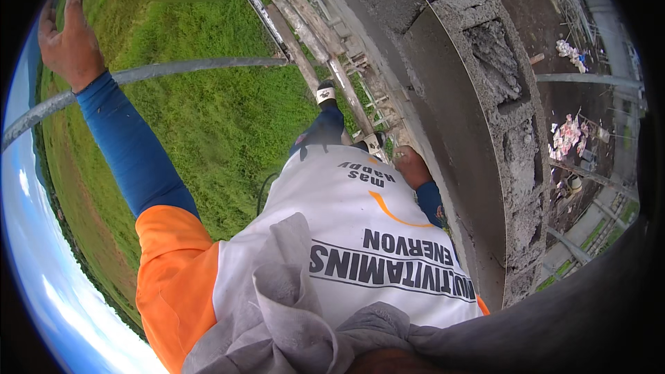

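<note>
My left hand (73, 45) is held out to the far left, its visible fingers stretched and apart with nothing seen in them. The left wrist crosses a grey metal pipe (201, 64). Low beside the wall, my right hand (411, 167) is close to the wall's near side; its fingers are mostly hidden, so a grip cannot be made out. The rough hollow-block wall (516, 187) has a smooth dark grey strip of mortar (457, 97) along it. My feet, in black-and-white slippers (325, 94), stand on narrow scaffold planks (294, 52).
Green grass (208, 118) lies far below on the left. Beyond the wall is dark ground with scattered paper bags (569, 137), a bucket (574, 182) and metal pipes (589, 79). A blurred smear covers part of the upper left.
</note>
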The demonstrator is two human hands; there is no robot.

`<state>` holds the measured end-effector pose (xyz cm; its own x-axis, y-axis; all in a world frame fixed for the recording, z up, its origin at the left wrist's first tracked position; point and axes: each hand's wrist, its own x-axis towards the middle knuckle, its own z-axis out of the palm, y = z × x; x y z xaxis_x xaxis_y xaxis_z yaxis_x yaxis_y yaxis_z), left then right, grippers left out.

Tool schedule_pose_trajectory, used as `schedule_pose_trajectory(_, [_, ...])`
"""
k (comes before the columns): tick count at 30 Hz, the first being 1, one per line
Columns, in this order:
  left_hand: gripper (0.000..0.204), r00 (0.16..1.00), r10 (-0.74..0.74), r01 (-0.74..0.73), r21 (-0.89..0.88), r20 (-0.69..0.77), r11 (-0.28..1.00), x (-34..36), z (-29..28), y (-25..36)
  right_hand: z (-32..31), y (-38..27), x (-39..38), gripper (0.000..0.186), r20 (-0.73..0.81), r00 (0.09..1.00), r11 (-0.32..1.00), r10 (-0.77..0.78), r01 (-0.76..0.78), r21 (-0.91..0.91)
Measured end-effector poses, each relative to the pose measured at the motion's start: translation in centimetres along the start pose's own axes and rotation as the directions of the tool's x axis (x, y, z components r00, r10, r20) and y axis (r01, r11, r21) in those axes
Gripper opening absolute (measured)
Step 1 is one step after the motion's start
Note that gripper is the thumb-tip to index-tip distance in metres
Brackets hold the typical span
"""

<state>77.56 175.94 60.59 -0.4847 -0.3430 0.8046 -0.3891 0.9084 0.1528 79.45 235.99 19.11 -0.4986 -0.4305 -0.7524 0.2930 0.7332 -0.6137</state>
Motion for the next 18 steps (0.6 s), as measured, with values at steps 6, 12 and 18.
schedule_pose_trajectory(6, [0.109, 0.639, -0.567, 0.668, 0.009, -0.519, 0.744, -5.0, -4.9, -22.3, -0.8, -4.1, 2.3, 0.032, 0.073, 0.996, 0.998, -0.058, 0.056, 0.037])
schedule_pose_trajectory(12, [0.122, 0.309, -0.775, 0.901, -0.090, -0.551, 0.424, -9.2, -8.5, -34.7, -0.5, -8.5, 5.9, 0.032, 0.126, 0.990, 0.997, -0.057, 0.064, -0.053])
schedule_pose_trajectory(18, [0.099, 0.555, -0.814, 0.771, -0.263, -0.171, 0.580, -7.7, -8.0, -39.6, -1.2, -14.4, 9.0, 0.030, 0.040, 0.998, 0.978, -0.051, 0.058, -0.199])
